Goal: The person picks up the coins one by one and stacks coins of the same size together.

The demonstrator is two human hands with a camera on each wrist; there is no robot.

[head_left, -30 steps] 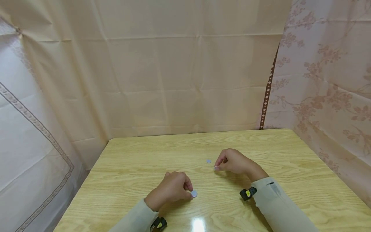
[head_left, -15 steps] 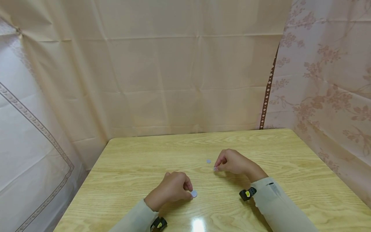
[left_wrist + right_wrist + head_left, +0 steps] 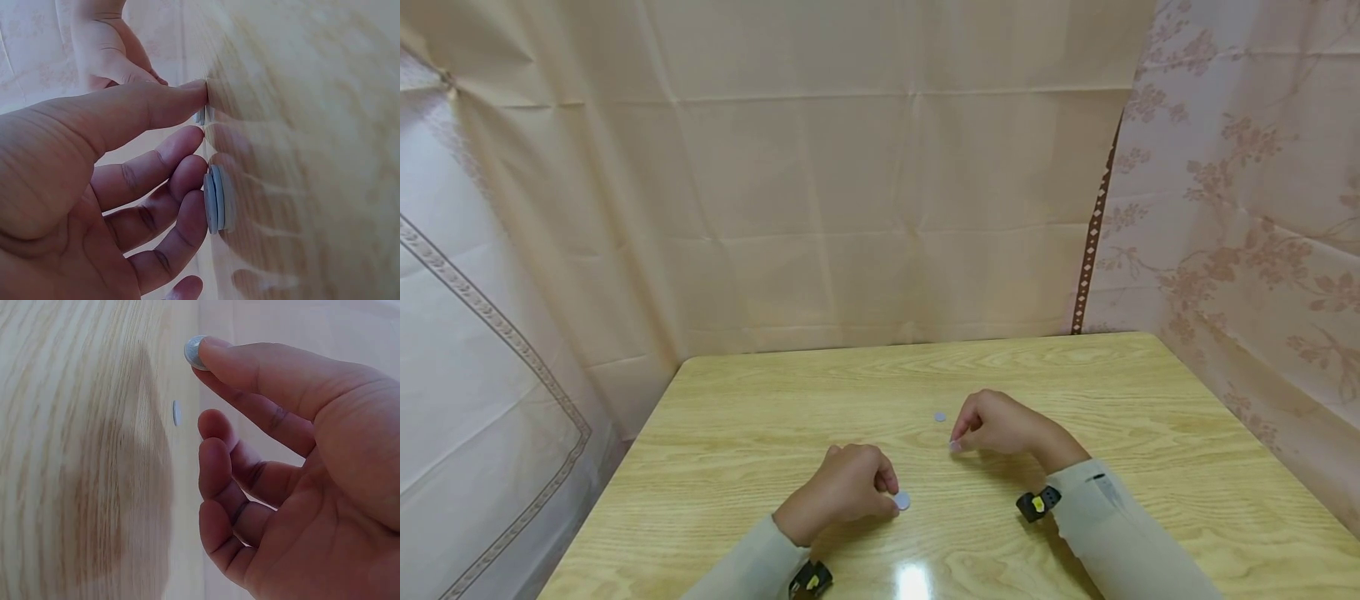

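Observation:
In the head view my right hand (image 3: 996,423) pinches a small silvery coin (image 3: 955,446) between thumb and fingertips. The right wrist view shows that coin (image 3: 194,352) upright at the thumb's tip, the other fingers curled loosely. My left hand (image 3: 850,482) rests low over the table, its thumb and fingertip on either side of a pale coin (image 3: 903,501). Two stacked coins (image 3: 214,201) lie by its curled lower fingers in the left wrist view, hidden under the hand from above. Another coin (image 3: 940,417) lies flat just left of my right hand.
The wooden table (image 3: 760,417) runs back to a beige curtain (image 3: 880,208). A floral curtain (image 3: 1247,208) hangs at right and a white curtain (image 3: 482,375) at left. Black bands with small devices (image 3: 1037,504) sit at both wrists.
My right hand has shifted slightly left and toward me with its coin, away from the coin lying flat. The left hand and its coin stay in place.

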